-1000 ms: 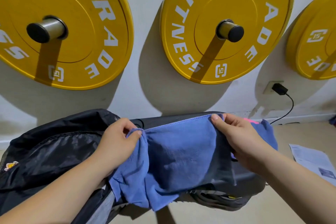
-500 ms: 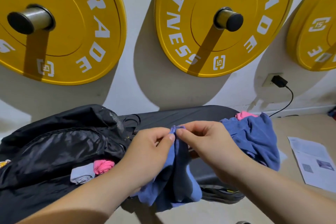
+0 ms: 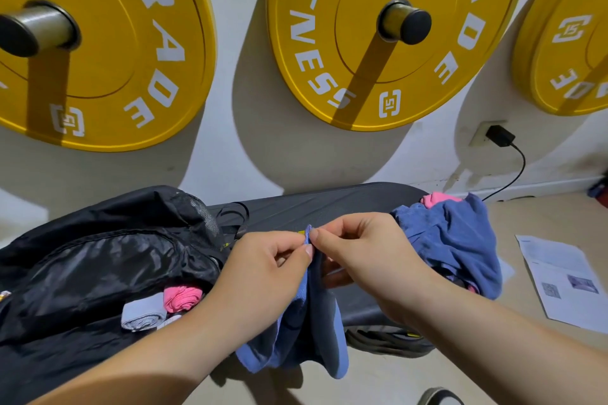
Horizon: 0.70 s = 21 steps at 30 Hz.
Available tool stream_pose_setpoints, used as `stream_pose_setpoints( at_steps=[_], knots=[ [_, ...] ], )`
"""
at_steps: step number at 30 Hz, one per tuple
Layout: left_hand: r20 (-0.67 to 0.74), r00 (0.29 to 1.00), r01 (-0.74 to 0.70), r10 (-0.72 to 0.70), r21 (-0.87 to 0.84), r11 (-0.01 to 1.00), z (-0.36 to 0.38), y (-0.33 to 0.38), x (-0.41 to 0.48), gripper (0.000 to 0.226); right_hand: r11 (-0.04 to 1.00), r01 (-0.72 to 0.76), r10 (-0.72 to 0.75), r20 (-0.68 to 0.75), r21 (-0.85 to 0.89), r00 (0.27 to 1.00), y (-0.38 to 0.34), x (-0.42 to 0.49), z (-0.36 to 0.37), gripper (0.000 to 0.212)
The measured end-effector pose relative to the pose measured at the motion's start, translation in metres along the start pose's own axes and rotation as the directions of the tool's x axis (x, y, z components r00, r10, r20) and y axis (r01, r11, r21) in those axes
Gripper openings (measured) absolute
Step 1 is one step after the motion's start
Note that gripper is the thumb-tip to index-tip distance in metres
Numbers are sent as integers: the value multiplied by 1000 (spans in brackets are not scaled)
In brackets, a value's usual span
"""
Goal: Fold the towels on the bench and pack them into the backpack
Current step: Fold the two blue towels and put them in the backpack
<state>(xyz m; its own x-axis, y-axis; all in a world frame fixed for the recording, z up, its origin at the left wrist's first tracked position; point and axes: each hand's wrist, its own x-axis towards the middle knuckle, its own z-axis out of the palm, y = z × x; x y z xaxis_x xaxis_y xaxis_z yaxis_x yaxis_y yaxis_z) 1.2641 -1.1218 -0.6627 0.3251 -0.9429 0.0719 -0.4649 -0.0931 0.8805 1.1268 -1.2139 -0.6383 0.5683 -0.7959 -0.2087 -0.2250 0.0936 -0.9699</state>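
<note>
both hands, left hand (image 3: 263, 268) and right hand (image 3: 371, 253), pinch the blue towel (image 3: 309, 332) above the bench (image 3: 329, 204).

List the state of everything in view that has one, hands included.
blue towel, doubled over, corners pinched together, hanging from both hands
left hand, pinches its corners
right hand, pinches its corners
backpack, open, lying on the bench
pink towel, rolled, in backpack
grey towel, rolled, in backpack
towel pile, crumpled, unfolded, at the bench's right end
charger, plugged in
</note>
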Motion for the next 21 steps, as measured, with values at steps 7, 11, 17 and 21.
stream_pose_setpoints(
  at_steps=[7, 11, 17, 21],
  knots=[
    [-49, 998, 23, -26, -57, 998, 0, 0, -3, 25, 991, -116, 100, 226, 59, 969, -2, -2, -3, 29],
    [-92, 996, 8, -5, 26, 1000, -7, -5, 3, 19, 996, -92, 93, 158, -14, 983, -3, -1, -2, 26],
    [-20, 996, -86, 85, -63, 994, -24, 16, 1, 17, 924, 233, -156, 257, -303, 954, -5, 5, -16, 29],
    [-65, 982, -189, 178, -260, 947, -43, 42, -1, 18, 907, 348, -270, 305, -239, 913, -19, -2, -21, 24]
  ],
)
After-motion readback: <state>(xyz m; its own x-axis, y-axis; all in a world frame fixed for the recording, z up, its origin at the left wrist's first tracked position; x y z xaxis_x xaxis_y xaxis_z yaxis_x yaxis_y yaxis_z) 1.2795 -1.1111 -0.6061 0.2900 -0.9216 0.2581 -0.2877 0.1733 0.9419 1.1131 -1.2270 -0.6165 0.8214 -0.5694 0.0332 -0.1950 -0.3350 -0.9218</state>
